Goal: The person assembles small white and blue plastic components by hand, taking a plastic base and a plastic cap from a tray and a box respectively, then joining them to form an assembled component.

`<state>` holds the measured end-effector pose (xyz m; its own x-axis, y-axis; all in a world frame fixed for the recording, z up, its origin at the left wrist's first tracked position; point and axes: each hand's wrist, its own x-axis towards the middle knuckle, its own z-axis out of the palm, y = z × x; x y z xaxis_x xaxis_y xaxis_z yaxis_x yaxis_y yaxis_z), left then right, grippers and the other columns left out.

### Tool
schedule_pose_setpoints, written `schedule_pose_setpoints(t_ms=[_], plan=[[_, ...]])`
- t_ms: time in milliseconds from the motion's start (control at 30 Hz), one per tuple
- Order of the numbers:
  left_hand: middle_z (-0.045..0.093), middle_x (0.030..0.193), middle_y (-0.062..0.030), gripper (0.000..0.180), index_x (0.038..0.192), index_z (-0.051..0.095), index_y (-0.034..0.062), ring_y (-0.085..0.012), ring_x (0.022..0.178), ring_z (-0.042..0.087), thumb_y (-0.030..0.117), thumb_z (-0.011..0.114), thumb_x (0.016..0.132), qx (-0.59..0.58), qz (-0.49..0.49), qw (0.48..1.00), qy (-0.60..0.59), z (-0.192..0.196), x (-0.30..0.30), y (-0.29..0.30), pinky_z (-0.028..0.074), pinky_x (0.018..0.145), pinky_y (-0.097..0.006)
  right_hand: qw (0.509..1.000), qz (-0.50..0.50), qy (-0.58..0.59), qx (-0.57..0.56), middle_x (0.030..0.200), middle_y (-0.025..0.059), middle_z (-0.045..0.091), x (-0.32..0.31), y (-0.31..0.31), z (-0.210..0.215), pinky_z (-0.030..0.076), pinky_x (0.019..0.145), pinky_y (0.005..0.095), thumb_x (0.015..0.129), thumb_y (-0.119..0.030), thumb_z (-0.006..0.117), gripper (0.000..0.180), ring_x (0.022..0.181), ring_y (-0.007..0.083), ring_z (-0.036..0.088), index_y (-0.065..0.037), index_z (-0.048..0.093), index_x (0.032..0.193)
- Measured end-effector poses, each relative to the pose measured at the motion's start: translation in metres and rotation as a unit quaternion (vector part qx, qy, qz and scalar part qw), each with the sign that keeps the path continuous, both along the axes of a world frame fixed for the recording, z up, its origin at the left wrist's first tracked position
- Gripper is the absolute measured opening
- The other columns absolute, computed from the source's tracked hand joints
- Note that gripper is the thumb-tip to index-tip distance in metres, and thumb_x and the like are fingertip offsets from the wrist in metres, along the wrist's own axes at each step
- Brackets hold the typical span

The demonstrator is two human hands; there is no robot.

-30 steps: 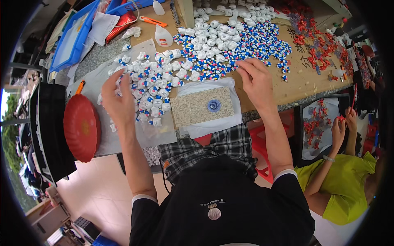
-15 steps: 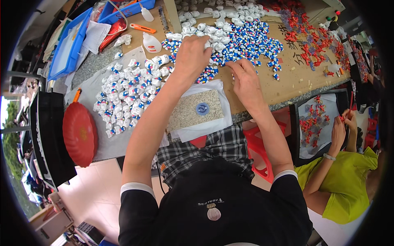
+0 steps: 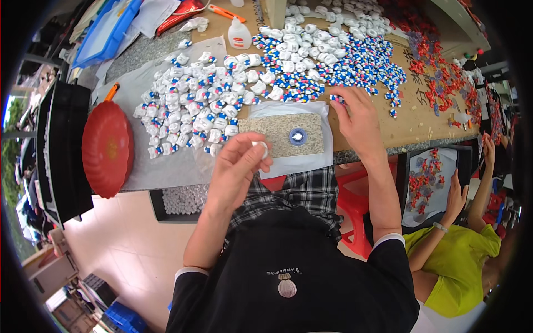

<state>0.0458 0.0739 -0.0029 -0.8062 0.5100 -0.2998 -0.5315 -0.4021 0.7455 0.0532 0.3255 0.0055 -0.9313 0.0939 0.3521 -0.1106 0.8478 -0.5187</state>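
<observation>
My left hand (image 3: 239,169) is drawn back near the table's front edge, pinching a small white molded piece (image 3: 260,149) between thumb and fingers. Beyond the slab's right end, my right hand (image 3: 358,119) grips a tiny blue-and-white figure part (image 3: 337,99) at its fingertips. Between the hands lies a speckled stone slab (image 3: 277,125) on a white cloth (image 3: 312,160), with a small blue round dish (image 3: 297,137) on it, whitish in the middle. Farther back is a heap of white pieces (image 3: 311,44), beside many small blue figure parts (image 3: 366,64).
Joined white-and-blue figures (image 3: 186,105) spread over paper at left. Beside them stand a red scalloped dish (image 3: 108,147) and a black tray (image 3: 69,147). A white squeeze bottle (image 3: 239,34) stands behind. At right, a co-worker in yellow-green (image 3: 452,272) sits by a tray of red pieces (image 3: 427,183).
My left hand has come back from the white heap toward my body with a white piece. My right hand has left the blue parts' edge, holding one. The co-worker's hands have moved apart.
</observation>
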Motion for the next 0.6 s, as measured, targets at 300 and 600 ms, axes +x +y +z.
schedule_pose_setpoints(t_ms=[300, 600], plan=[[0.062, 0.080, -0.0036, 0.019, 0.107, 0.058, 0.0038, -0.0084, 0.068, 0.056, 0.013, 0.057, 0.090, -0.013, -0.028, 0.999, -0.015, -0.005, 0.030, 0.032, 0.045, 0.057, -0.021, 0.892, 0.062, -0.062, -0.444, 0.087, 0.0026, 0.062, 0.047, -0.061, 0.008, 0.042, 0.063, 0.0248, 0.080, -0.005, 0.065, 0.017, 0.070, 0.0099, 0.052, -0.001, 0.063, 0.097], [0.063, 0.083, -0.0047, 0.020, 0.105, 0.059, 0.0013, -0.0084, 0.072, 0.059, 0.013, 0.060, 0.089, 0.019, -0.026, 0.999, -0.005, -0.014, 0.030, 0.033, 0.046, 0.059, -0.021, 0.874, 0.088, -0.116, -0.463, 0.076, 0.0026, 0.060, 0.050, -0.058, 0.013, 0.041, 0.058, 0.0233, 0.078, -0.004, 0.066, 0.018, 0.064, 0.0077, 0.051, -0.001, 0.064, 0.096]])
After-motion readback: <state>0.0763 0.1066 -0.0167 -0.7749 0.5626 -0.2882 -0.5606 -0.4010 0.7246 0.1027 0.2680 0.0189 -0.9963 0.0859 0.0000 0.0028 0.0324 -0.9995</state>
